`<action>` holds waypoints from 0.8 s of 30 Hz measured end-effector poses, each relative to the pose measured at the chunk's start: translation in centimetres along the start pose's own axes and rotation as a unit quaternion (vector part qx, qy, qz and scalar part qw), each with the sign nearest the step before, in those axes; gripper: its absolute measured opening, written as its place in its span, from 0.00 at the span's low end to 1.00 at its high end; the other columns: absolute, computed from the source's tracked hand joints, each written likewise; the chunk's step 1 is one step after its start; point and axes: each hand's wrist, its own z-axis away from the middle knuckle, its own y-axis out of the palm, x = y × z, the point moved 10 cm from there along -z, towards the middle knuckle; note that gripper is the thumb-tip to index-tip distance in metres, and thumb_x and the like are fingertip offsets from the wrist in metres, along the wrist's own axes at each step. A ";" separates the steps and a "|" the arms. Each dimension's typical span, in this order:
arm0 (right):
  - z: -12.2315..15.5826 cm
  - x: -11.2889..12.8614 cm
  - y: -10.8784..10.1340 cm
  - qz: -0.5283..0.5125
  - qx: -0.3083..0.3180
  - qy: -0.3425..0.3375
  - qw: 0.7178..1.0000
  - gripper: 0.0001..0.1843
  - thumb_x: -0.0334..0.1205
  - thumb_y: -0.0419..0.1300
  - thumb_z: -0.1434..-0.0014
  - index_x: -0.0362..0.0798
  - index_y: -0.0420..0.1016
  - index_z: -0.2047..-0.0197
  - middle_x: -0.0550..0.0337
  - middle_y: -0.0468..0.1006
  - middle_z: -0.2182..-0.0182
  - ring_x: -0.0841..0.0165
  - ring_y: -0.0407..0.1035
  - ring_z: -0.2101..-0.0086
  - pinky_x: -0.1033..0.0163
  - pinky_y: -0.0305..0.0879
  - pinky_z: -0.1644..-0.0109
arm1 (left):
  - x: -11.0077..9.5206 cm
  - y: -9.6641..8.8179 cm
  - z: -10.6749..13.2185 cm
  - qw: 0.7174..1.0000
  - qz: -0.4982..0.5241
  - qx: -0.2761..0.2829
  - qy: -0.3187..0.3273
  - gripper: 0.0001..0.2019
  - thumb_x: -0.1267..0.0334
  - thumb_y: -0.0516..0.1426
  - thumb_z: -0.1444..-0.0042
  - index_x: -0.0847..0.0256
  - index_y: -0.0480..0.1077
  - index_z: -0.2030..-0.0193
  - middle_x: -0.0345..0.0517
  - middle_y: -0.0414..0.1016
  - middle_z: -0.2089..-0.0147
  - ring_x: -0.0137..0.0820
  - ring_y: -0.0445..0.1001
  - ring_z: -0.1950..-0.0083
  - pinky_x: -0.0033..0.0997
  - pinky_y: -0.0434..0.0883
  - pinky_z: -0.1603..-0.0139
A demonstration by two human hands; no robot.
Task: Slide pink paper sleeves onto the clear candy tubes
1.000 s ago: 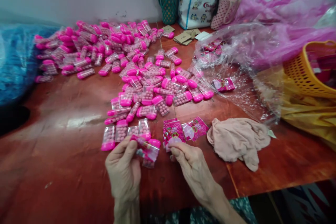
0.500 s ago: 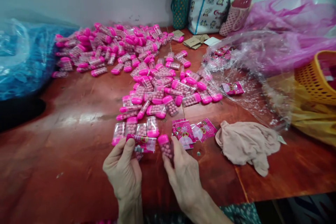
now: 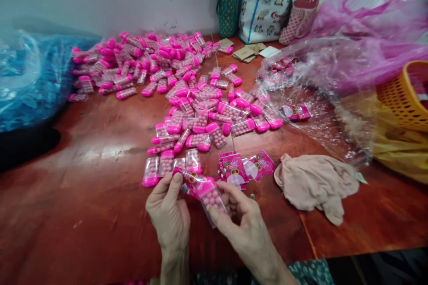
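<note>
My left hand [image 3: 170, 213] pinches a pink printed plastic sleeve [image 3: 189, 180] between thumb and fingers. In my right hand [image 3: 239, 218] is a clear candy box [image 3: 213, 200] with a pink cap and round pink candies, tilted with its cap up and left. The cap meets the sleeve's right end; whether it has entered the sleeve I cannot tell. Just beyond my hands stand or lie several similar candy boxes [image 3: 152, 169] in a short row. More flat pink sleeves [image 3: 234, 169] lie in a small stack right of them.
A large heap of candy boxes [image 3: 133, 60] spreads across the back of the red table [image 3: 100, 222]. On the right lie a beige cloth [image 3: 310, 182], a clear plastic bag [image 3: 321, 80] and a yellow basket [image 3: 397, 98]. A blue bag [image 3: 30, 80] stands left; a white tote [image 3: 264, 9] stands behind.
My left hand has moved right with the sleeve, and my right hand has tilted the candy box so its cap touches the sleeve's end. Before, the two were apart.
</note>
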 end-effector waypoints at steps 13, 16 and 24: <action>-0.5 2.4 -1.6 0.099 -0.041 -0.117 0.987 0.18 0.31 0.58 0.49 0.45 0.72 0.53 0.60 0.76 0.70 0.71 0.68 0.72 0.68 0.66 0.67 | 1.6 4.2 1.9 0.991 0.008 0.110 -0.071 0.14 0.69 0.64 0.59 0.62 0.72 0.62 0.43 0.77 0.68 0.29 0.75 0.66 0.28 0.71 0.61; -0.2 2.8 -1.9 0.104 -0.056 -0.157 0.980 0.20 0.30 0.58 0.49 0.43 0.70 0.51 0.56 0.77 0.65 0.69 0.70 0.69 0.67 0.67 0.64 | 3.4 4.9 2.8 0.981 0.022 0.127 -0.147 0.10 0.65 0.64 0.58 0.64 0.73 0.67 0.44 0.77 0.69 0.33 0.75 0.64 0.32 0.71 0.58; 0.1 2.4 -2.6 0.092 -0.077 -0.176 0.977 0.22 0.30 0.59 0.49 0.44 0.70 0.49 0.54 0.76 0.60 0.67 0.72 0.63 0.67 0.69 0.60 | 7.1 5.5 6.4 0.912 0.060 0.165 -0.371 0.14 0.57 0.64 0.58 0.66 0.75 0.67 0.49 0.77 0.67 0.40 0.74 0.58 0.40 0.70 0.53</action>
